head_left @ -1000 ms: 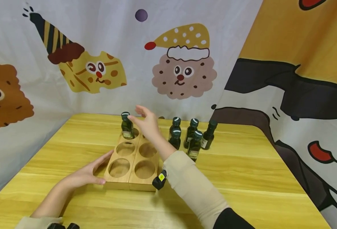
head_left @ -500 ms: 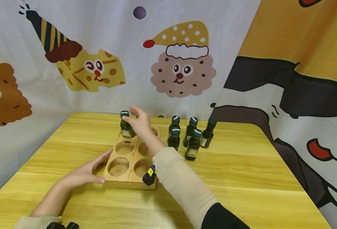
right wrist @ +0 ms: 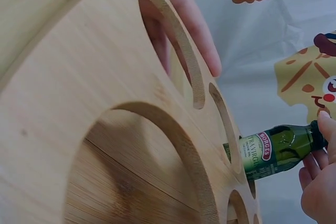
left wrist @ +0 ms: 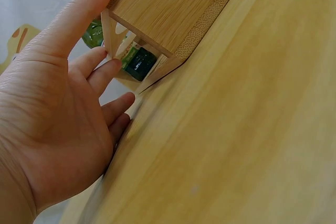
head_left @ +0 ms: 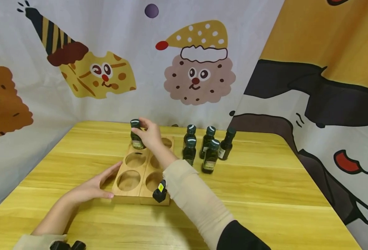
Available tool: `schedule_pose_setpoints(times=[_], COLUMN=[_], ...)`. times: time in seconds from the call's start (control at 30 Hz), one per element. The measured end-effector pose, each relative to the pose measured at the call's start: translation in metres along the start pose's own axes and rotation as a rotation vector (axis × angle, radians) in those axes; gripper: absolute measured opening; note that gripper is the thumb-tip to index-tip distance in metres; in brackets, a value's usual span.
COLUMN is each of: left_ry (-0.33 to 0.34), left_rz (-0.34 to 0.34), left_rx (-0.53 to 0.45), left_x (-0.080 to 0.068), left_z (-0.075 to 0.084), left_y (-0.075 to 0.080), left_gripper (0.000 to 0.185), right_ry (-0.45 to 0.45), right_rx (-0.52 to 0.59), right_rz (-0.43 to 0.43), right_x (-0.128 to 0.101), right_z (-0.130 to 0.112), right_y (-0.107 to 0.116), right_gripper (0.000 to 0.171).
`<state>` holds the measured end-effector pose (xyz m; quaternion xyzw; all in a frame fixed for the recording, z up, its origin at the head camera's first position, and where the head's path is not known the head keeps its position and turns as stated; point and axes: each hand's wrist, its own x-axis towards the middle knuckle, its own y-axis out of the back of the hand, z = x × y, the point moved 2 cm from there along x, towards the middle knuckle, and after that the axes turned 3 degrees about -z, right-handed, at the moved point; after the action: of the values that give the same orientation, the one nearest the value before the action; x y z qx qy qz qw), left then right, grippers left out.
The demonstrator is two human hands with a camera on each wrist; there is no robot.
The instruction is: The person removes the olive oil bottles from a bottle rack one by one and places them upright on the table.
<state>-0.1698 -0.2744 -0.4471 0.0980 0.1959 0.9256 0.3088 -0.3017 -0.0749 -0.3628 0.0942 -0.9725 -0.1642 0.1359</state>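
Note:
A small green olive oil bottle (head_left: 137, 135) stands in the far left hole of a wooden rack (head_left: 141, 199) with two columns of round holes. My right hand (head_left: 151, 135) holds this bottle near its dark cap, thumb on the near side and fingers behind. In the right wrist view the bottle (right wrist: 286, 148) has its base inside the hole, label showing. My left hand (head_left: 88, 187) rests against the rack's left side, thumb at the near corner. The left wrist view shows the hand (left wrist: 68, 98) with its fingers extended, touching the rack (left wrist: 173, 9).
Several more dark green bottles (head_left: 209, 163) stand upright on the wooden table (head_left: 265, 194), right of the rack. One taller, slimmer bottle (head_left: 227, 146) is at the right of that group. A printed cartoon cloth (head_left: 109, 111) hangs behind the table.
My right hand has moved left to the bottle in the rack, and its fingers have closed around the bottle's top. The left hand stays at the rack. The head view has shifted slightly.

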Motion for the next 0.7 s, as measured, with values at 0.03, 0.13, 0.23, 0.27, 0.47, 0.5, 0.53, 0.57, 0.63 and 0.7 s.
schedule_pose_setpoints(times=[0.03, 0.13, 0.23, 0.27, 0.47, 0.5, 0.53, 0.57, 0.63, 0.7], left_ry=[-0.002, -0.011, -0.018, -0.018, -0.009, -0.009, -0.006, -0.004, 0.0, 0.001], left_rz=[0.0, 0.0, 0.001, 0.001, 0.004, 0.004, 0.005, 0.005, 0.004, 0.004], left_rx=[-0.002, -0.016, -0.023, -0.022, 0.009, 0.011, 0.016, 0.019, 0.022, 0.015], left_x=[0.0001, 0.0, -0.0004, -0.0007, -0.0012, -0.0011, -0.0011, -0.0011, -0.0012, -0.0014], left_z=[-0.0004, -0.0022, -0.004, -0.0044, -0.0041, -0.0038, -0.0035, -0.0033, -0.0029, -0.0025], left_y=[0.0, 0.0002, 0.0007, 0.0009, 0.0011, 0.0009, 0.0009, 0.0008, 0.0006, 0.0004], left_gripper=[0.095, 0.095, 0.095, 0.095, 0.095, 0.095, 0.095, 0.095, 0.095, 0.095], right_ry=[-0.005, -0.015, -0.014, -0.012, -0.002, -0.001, 0.001, 0.001, 0.003, 0.007], right_rx=[-0.005, -0.013, -0.01, -0.007, 0.021, 0.023, 0.022, 0.021, 0.02, 0.022], right_rz=[0.003, 0.015, 0.034, 0.041, 0.086, 0.091, 0.094, 0.098, 0.105, 0.108], right_x=[-0.0001, -0.0002, -0.0005, -0.0004, -0.0017, -0.0022, -0.0026, -0.003, -0.0038, -0.0046], right_z=[0.0006, 0.0014, 0.0007, 0.0004, 0.0005, 0.0005, 0.0004, 0.0004, 0.0002, -0.0006], right_y=[-0.0006, -0.0024, -0.0039, -0.0046, -0.0076, -0.008, -0.0086, -0.009, -0.0096, -0.0098], right_gripper=[0.05, 0.05, 0.047, 0.046, 0.039, 0.037, 0.036, 0.036, 0.034, 0.033])
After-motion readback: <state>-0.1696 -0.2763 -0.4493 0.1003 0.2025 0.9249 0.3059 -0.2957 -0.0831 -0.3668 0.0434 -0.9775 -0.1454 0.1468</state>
